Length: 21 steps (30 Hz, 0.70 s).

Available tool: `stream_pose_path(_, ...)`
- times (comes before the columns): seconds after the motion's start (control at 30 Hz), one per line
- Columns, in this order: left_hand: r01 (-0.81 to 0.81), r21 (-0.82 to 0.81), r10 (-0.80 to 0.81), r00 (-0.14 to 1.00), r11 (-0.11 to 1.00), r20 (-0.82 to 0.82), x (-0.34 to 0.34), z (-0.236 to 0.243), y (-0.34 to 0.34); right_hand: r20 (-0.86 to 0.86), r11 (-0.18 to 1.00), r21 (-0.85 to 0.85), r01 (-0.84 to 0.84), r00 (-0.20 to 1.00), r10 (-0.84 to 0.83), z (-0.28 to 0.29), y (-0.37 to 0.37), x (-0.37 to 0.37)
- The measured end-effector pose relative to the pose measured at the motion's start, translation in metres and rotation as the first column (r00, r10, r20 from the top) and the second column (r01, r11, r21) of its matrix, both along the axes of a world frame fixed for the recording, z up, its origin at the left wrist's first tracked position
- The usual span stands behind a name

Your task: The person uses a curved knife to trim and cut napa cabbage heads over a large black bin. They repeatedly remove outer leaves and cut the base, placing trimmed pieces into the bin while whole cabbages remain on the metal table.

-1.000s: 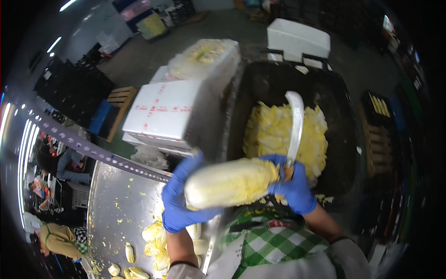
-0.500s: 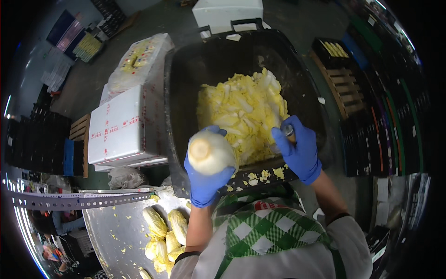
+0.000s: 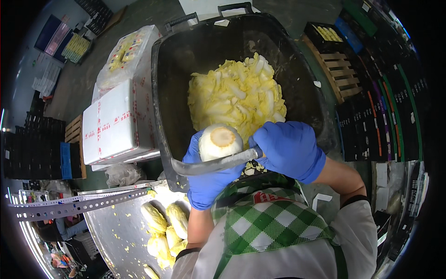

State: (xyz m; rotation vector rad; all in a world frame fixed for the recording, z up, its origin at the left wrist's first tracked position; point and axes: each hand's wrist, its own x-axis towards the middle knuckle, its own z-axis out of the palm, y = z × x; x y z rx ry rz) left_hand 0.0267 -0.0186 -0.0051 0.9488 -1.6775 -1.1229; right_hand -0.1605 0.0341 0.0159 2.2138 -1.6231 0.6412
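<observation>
My left hand (image 3: 203, 187), in a blue glove, is wrapped round a napa cabbage (image 3: 218, 142) with its pale cut base turned up. In my right hand (image 3: 292, 151), also gloved in blue, is a knife (image 3: 211, 163) with a long curved blade. That blade lies across the near side of the cabbage, just over my left fingers; whether it touches the cabbage I cannot tell. Both hands are above the near edge of a large black bin (image 3: 162, 121). Inside it lies a heap of loose yellow and white cabbage leaves (image 3: 234, 97).
A metal table (image 3: 109, 228) at lower left bears several whole napa cabbages (image 3: 158, 221) and leaf scraps. A perforated metal strip (image 3: 83, 204) juts over it. White foam boxes (image 3: 109, 123) stand left of the bin. A wooden pallet (image 3: 339, 74) and stacked black crates (image 3: 362, 135) are at right.
My right hand has moved left and in towards the cabbage, and the knife blade now crosses in front of it. The cabbage's base has tilted a little, and the view has shifted slightly.
</observation>
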Motion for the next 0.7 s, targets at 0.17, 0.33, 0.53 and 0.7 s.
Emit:
stream_pose_path(0.17,0.038,-0.046,-0.037,0.998,0.998,0.042,0.003,0.004,0.002,0.151,0.991,0.126,-0.039,0.988,0.020,0.001,0.003,-0.003)
stream_pose_path(0.33,0.057,-0.048,-0.054,0.996,0.997,0.069,0.004,0.004,0.002,0.193,0.977,0.204,-0.059,0.981,0.019,0.003,0.011,-0.008)
stream_pose_path(0.53,0.120,0.043,-0.120,0.993,0.992,-0.003,0.003,0.003,0.001,0.346,0.979,0.181,-0.096,0.938,0.028,-0.004,0.009,-0.016)
stream_pose_path(0.7,0.043,-0.082,-0.035,0.995,0.996,0.097,-0.004,-0.004,0.002,0.327,0.960,0.266,-0.085,0.945,-0.007,-0.004,0.011,-0.017)
